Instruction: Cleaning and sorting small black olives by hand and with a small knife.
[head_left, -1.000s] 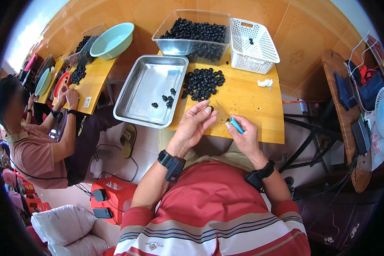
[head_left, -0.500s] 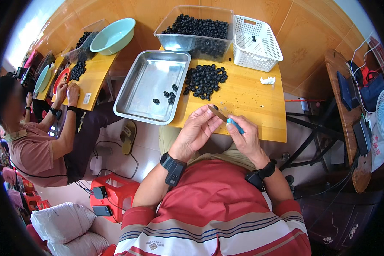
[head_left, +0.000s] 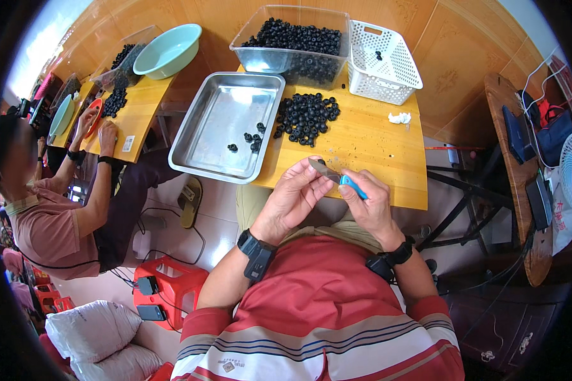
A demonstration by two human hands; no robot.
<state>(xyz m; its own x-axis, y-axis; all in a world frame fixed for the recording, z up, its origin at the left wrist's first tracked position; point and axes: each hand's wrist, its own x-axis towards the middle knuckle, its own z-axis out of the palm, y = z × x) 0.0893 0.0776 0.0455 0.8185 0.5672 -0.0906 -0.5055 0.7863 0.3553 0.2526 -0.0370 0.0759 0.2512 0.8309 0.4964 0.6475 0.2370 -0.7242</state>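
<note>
My right hand (head_left: 374, 206) is closed around the blue handle of a small knife (head_left: 353, 186). The knife's blade points up and left, toward the fingertips of my left hand (head_left: 291, 195). Those fingertips pinch a small black part (head_left: 321, 161), mostly hidden by fingers and blade. The blade lies against or right beside it; I cannot tell which. Just beyond my hands, a pile of black ring-shaped parts (head_left: 306, 119) lies on the wooden table (head_left: 375, 149). A shallow metal tray (head_left: 216, 166) to its left holds several more black parts (head_left: 255, 138).
Behind the pile stands a clear plastic bin (head_left: 289, 63) full of black parts. Right of it is a white perforated basket (head_left: 384, 89), with crumpled white tissue (head_left: 399, 118) in front. Another person (head_left: 63, 216) works at the left table. A red stool (head_left: 178, 279) stands lower left.
The knife has turned slightly, its blade now showing a brighter face, and my right hand shifts a little right. The other person's hands have moved apart.
</note>
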